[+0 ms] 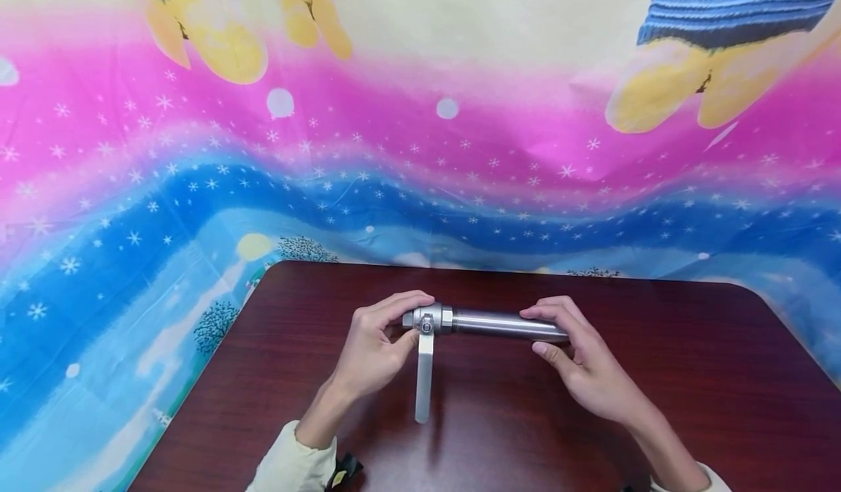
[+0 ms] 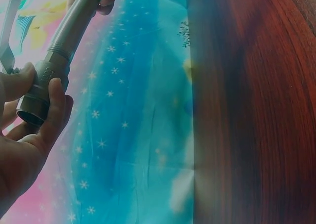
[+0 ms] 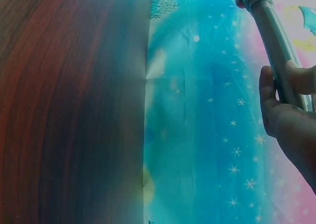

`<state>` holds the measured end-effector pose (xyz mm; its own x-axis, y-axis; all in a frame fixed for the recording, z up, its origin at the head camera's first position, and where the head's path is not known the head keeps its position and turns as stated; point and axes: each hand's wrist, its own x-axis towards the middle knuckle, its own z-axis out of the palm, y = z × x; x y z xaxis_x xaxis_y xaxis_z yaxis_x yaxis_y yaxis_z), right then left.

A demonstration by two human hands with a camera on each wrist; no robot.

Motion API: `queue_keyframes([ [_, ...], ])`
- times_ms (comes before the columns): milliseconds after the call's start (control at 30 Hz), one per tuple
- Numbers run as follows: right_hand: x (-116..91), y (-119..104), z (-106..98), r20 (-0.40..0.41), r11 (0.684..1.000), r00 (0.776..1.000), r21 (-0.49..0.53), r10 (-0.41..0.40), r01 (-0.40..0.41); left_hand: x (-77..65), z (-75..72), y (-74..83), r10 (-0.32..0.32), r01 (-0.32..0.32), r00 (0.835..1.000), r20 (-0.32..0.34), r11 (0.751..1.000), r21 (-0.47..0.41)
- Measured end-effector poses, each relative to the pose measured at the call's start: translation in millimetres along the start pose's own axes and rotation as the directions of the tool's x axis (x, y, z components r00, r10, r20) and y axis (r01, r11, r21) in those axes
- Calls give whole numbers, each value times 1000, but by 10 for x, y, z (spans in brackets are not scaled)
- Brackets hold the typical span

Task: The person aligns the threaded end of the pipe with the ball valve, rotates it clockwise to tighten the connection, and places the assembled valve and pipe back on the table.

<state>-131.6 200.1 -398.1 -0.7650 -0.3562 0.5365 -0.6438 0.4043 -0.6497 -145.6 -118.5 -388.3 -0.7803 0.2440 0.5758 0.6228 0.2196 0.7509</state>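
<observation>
A metal ball valve (image 1: 428,318) with a long flat lever handle (image 1: 424,382) is joined to a shiny steel pipe (image 1: 493,323). My left hand (image 1: 374,350) grips the valve body, thumb below and fingers over the top. With my right hand (image 1: 585,360) I hold the pipe near its far right end, between thumb and fingers. The lever points toward me, square to the pipe. In the left wrist view the valve's open end (image 2: 32,111) shows between thumb and fingers. The right wrist view has the pipe (image 3: 274,41) slanting up from the right hand.
Beneath the hands is a dark reddish wooden table (image 1: 486,426) with rounded far corners. Behind it hangs a colourful printed cloth (image 1: 420,156) with snowflakes. A small black object (image 1: 344,470) shows beside the left sleeve (image 1: 296,463).
</observation>
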Motion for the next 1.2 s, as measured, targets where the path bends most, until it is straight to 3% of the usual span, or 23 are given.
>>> queue_keyframes([
  [233, 30, 13, -9, -8, 1000, 1000, -1, -25, 25, -4, 9, -7, -7, 7, 1000, 2, 1000, 8],
  [533, 46, 49, -41, 39, 996, 999, 86, 1, -4, -4, 6, -26, 13, -13, 1000, 4, 1000, 18],
  [800, 64, 62, -63, 66, 994, 998, 103, 15, -21, 3, 6, -29, 21, -21, 1000, 1, 1000, 21],
  [1200, 65, 28, -32, 37, 1000, 999, 15, 6, -7, 8, -1, -25, 7, -7, 1000, -7, 999, 32],
])
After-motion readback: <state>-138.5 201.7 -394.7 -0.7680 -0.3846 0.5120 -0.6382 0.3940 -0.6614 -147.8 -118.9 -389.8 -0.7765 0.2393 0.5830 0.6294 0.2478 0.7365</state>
